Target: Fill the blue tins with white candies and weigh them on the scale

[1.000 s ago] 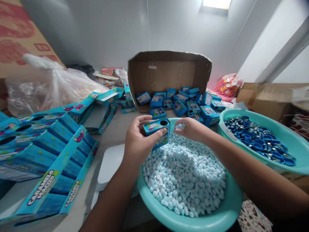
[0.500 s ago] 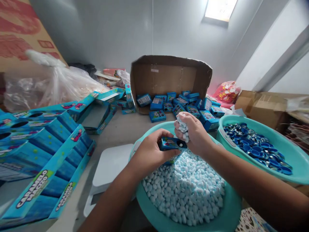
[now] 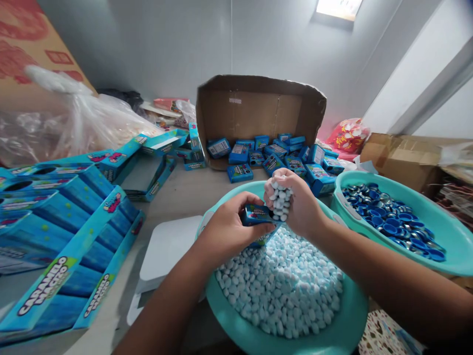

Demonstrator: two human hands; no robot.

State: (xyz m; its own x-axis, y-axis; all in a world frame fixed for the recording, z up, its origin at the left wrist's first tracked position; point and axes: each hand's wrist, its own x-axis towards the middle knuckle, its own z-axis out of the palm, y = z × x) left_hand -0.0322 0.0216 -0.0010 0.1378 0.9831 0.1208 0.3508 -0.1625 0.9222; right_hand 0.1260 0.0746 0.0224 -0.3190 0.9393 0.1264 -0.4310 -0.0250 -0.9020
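Table (image 3: 186, 195) bearing cardboard box (image 3: 254, 113), blue trays (image 3: 159, 183), scale (image 3: 168, 249)

The small box (image 3: 255, 214) is showing smooth printed card; the tablets (image 3: 284, 293) are looking matt (chalky, even); the basin (image 3: 351, 310) is gleaming like smooth plastic; the carton (image 3: 258, 111) is showing dull brown cardboard.

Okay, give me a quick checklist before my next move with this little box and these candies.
1. Left hand gripping the small box: ok.
2. Right hand holding a clump of candies: ok.
3. Clump up against the box's hole end: ok.
4. Hole itself in sight: not ok, the clump and fingers cover it.
5. Box fill level: cannot tell, its inside is hidden.
6. Basin with more candies beneath both hands: ok.
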